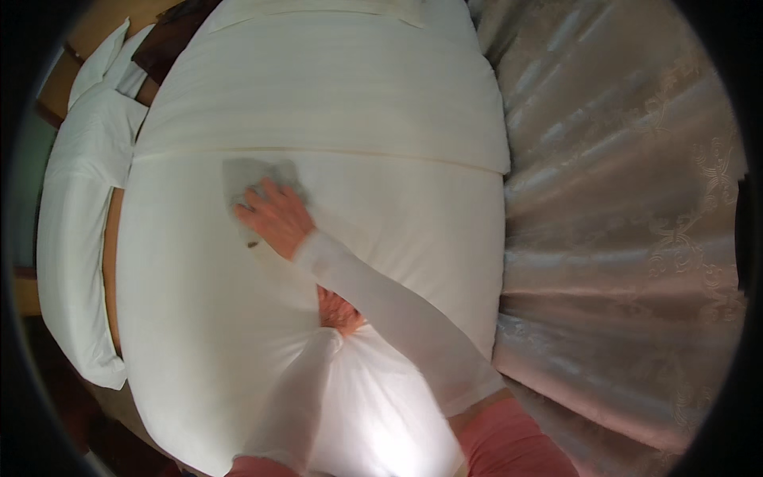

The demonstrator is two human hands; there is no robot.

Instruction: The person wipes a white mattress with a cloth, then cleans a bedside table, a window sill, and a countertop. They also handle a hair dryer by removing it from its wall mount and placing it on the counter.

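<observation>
White bedding [197, 268] covers a bed before me. My right hand [277, 217] reaches across from the lower right, its fingers apart and slightly bent over a thin grey cloth or patch [237, 173] on the bedding; blur hides which it is. A small dark spot [252, 244] shows just below that hand. Under my right forearm, my left hand [340, 310] rests on the bedding, with creases spreading around it. Its fingers are mostly hidden, so its grip is unclear. Both forearms wear white sleeves.
A folded edge [316, 150] of white bedding crosses the bed above my right hand. Along the right side hang shiny patterned curtains [596, 238]. At the left, white bedding [74, 238] and pillows [98, 65] lie beyond a wooden edge [112, 262], near dark wooden furniture [173, 39].
</observation>
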